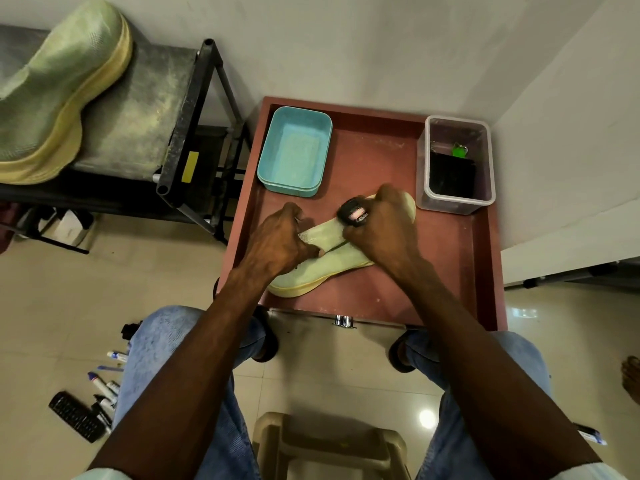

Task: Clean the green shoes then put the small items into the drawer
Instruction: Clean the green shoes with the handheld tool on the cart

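A pale green shoe [311,271] with a yellow sole lies on the red-brown cabinet top [446,271]. My left hand [277,240] grips the shoe at its collar. My right hand [381,230] holds a small black brush [353,213] against the shoe's upper near the toe. The second green shoe [59,88] stands on the dark metal rack [187,133] at the upper left. A drawer knob [343,321] shows below the cabinet's front edge.
A turquoise tray [294,150] and a clear plastic box [455,164] with a black wallet and a green-tagged key stand at the cabinet's back. Markers [104,386] and a black remote [76,415] lie on the floor at left. A plastic stool [332,445] is between my knees.
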Motion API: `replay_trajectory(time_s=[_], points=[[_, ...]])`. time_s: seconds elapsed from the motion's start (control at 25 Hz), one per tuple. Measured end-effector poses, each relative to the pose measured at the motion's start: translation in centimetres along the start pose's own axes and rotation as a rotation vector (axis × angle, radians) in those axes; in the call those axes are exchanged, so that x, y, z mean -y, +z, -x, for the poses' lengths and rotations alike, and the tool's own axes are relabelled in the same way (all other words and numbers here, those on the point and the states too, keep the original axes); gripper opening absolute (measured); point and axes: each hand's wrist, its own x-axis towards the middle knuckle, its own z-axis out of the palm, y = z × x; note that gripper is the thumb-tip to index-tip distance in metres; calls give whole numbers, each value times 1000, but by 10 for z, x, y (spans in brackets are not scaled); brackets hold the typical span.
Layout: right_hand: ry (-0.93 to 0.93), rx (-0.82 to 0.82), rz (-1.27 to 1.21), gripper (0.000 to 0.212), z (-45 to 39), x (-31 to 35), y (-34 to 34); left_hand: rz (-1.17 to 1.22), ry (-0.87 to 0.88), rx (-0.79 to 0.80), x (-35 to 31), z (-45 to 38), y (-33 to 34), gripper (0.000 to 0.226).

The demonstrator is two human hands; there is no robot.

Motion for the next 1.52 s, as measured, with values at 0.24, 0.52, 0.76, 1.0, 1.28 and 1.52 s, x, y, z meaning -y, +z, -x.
replay_trajectory(time_s=[0.24,0.52,0.76,1.0,1.28,1.52], points=[[87,-92,-57,52,-4,4,-4,10,-38,-16,0,1,2,82],[17,-88,-88,43,-3,9,1,-14,-33,-53,4,-2,6,93],[14,-82,-145,44,0,16,-4,11,-26,-60,5,-3,7,96],[-21,-3,-194,45,1,17,-4,14,-12,-53,6,-2,7,97],[-37,-26,-180,47,0,25,0,11,-8,-67,7,-3,8,99],[3,-51,-175,47,-6,20,2,-7,-2,-74,6,-2,7,99]])
